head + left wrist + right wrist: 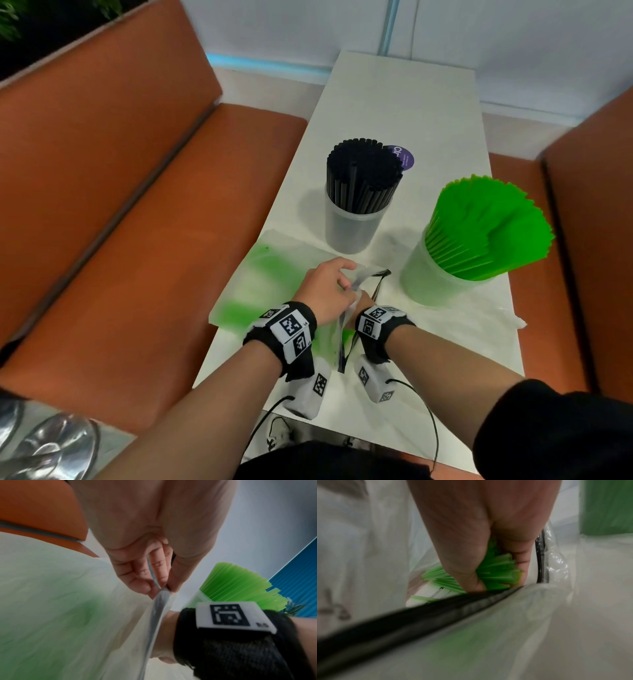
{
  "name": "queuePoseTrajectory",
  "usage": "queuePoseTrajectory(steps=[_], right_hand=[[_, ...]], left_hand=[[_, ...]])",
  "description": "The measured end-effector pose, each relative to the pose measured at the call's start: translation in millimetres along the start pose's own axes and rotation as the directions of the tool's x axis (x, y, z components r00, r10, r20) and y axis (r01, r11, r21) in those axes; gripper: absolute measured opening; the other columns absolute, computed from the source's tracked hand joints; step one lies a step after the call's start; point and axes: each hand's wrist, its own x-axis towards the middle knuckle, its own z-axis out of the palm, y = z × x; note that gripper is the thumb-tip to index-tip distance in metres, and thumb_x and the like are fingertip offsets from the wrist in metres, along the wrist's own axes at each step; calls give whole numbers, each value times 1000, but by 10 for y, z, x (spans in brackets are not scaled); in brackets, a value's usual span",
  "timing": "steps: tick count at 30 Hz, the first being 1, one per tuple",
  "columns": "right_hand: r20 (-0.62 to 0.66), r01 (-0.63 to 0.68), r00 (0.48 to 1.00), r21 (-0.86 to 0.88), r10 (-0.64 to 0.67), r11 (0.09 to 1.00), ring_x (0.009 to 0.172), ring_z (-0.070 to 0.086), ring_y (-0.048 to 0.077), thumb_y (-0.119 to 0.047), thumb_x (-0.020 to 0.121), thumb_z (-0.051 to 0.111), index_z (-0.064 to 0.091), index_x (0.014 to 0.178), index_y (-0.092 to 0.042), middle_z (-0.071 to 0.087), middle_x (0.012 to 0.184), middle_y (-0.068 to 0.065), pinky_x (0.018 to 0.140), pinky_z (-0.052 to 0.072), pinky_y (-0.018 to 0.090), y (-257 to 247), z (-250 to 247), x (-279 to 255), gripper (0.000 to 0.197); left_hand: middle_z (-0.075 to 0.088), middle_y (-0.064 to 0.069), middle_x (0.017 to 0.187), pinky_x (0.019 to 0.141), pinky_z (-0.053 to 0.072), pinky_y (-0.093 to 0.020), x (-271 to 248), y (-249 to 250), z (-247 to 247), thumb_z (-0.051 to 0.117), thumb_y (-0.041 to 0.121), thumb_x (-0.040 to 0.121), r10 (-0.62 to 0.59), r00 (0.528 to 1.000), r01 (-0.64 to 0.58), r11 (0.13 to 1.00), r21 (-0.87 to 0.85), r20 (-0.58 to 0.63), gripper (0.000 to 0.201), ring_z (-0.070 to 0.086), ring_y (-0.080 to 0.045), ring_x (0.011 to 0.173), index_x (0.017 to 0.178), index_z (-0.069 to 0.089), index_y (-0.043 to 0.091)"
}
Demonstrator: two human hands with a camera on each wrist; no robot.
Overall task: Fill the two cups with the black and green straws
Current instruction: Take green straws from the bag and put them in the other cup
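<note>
Two clear plastic cups stand on the white table (404,102): one cup (349,229) is packed with black straws (364,171), the other cup (431,277) with green straws (486,222). A clear plastic bag (270,277) with green straws in it lies at the table's near left. My left hand (329,284) pinches the bag's open rim (161,595) and holds it up. My right hand (363,301) reaches inside the bag, mostly hidden in the head view. In the right wrist view its fingers (471,566) grip a bunch of green straws (498,573).
Orange bench seats (144,240) run along both sides of the narrow table. A purple round sticker (402,157) sits behind the black straws. The bag's black zip edge (436,608) crosses below my right hand. A white wall closes the far end.
</note>
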Motion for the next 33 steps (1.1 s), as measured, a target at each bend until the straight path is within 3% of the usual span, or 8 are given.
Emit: queuePoseTrajectory(steps=[2,4,9,12,16,18,21,33], right_hand=[[-7,-1,1000,-114,0,993,90,45,7,-4,88,66,24,77,-40,33,81,-20,83,39,23,3,-33,0,56],[-5,34,999,-175,-35,984,87,49,13,-7,94,55,31,72,-33,36,75,-13,87,43,34,-18,-45,-10,42],[66,139,990,-449,-122,883,95,63,24,-15,92,49,50,87,-16,52,83,0,83,50,34,-98,-100,-12,5],[78,136,991,-527,-111,839,99,62,27,-17,95,45,52,92,-13,60,100,10,84,49,35,-138,-115,-10,9],[53,127,991,-620,-120,774,84,60,25,-25,89,49,54,100,-13,60,103,10,73,51,35,-118,-226,-56,17],[43,117,992,-698,-122,707,84,59,27,-22,88,51,56,111,-12,58,106,10,67,47,34,-84,-326,-121,25],[39,138,984,-781,-172,609,89,63,31,-18,87,56,57,110,-12,59,104,10,64,45,34,12,-534,-282,24],[-144,-70,989,-707,-46,704,65,59,17,-18,81,57,52,83,-27,56,73,-5,53,49,29,924,-1664,-1267,10]], left_hand=[[69,6,85,84,39,-20,1,2,1,68,13,84,2,1000,-2,1000,-3,-6,44,61,-12,94,125,59,26],[69,6,84,84,41,-20,-1,6,-1,68,13,84,3,1000,-3,1000,-5,-8,44,61,-12,92,125,59,26],[70,4,87,90,46,-25,8,5,-20,69,12,84,4,1000,-4,1000,-7,-12,45,62,-14,96,126,58,26],[70,5,86,84,44,-21,16,-6,-25,69,11,84,12,1000,-12,1000,-8,-14,46,62,-11,92,126,58,27],[67,7,81,80,45,-20,30,-18,-23,69,10,85,30,999,-30,1000,6,-30,45,61,-7,83,125,58,28],[65,7,79,76,45,-20,38,-29,-18,68,10,86,47,998,-47,999,17,-37,45,59,-4,77,125,58,30],[65,3,81,70,43,-14,61,-43,5,67,10,86,68,997,-66,997,37,-39,44,60,-6,83,123,59,34],[60,4,97,63,45,-18,253,-79,108,61,4,89,2,1000,-2,1000,-22,-18,52,62,-13,87,132,52,31]])
